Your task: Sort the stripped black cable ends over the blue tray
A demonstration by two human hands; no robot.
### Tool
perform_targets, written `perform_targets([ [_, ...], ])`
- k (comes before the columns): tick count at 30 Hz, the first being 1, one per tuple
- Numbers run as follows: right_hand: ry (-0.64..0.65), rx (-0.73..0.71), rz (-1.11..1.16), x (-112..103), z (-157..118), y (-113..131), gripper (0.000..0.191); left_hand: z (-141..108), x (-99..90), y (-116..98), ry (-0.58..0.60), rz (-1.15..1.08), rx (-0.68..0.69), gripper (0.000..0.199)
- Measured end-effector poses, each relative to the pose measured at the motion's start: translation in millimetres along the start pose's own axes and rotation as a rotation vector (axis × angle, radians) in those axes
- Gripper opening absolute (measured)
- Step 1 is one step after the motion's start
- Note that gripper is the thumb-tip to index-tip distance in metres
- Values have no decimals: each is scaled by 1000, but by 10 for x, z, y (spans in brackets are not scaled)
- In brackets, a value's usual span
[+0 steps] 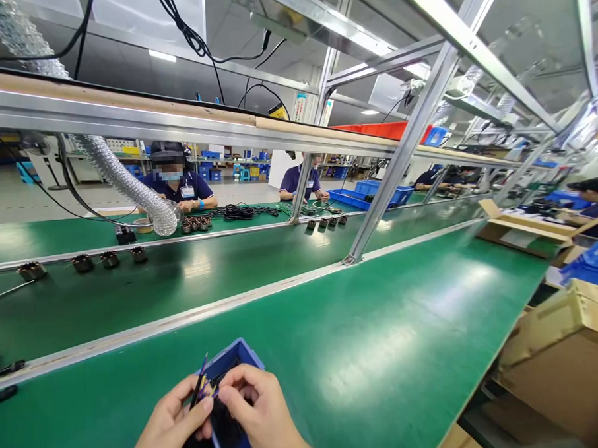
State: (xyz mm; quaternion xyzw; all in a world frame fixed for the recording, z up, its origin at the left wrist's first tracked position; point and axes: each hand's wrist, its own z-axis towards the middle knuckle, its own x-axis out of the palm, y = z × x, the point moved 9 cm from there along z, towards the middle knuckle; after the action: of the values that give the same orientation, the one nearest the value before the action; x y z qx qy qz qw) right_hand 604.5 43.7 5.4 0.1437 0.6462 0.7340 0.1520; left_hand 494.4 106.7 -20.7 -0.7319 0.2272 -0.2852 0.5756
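Thin wires (203,385) in black, purple and yellow stand up between the fingers of my left hand (176,417), which is closed around them. Close beside it, my right hand (260,404) pinches the end of a wire with thumb and forefinger. Both hands are over a small blue bin (242,352) on the green bench. Dark contents show inside the bin, but I cannot make them out. My hands hide part of its rim.
A metal frame post (399,140) rises from the bench divider. Behind it, several round copper-coloured parts (109,258) stand in a row near a foil duct (123,179). Co-workers (175,183) sit opposite. Cardboard boxes (562,358) stand right. Tools (5,372) lie at left.
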Motion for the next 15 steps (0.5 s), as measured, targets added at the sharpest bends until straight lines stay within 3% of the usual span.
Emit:
perform_targets([
  [6, -83, 54, 92, -101, -24, -49, 29, -98, 116, -178, -8, -45, -9, 27],
  [15, -129, 55, 78, -145, -16, 19, 41, -124, 145, -168, 8, -44, -45, 29],
])
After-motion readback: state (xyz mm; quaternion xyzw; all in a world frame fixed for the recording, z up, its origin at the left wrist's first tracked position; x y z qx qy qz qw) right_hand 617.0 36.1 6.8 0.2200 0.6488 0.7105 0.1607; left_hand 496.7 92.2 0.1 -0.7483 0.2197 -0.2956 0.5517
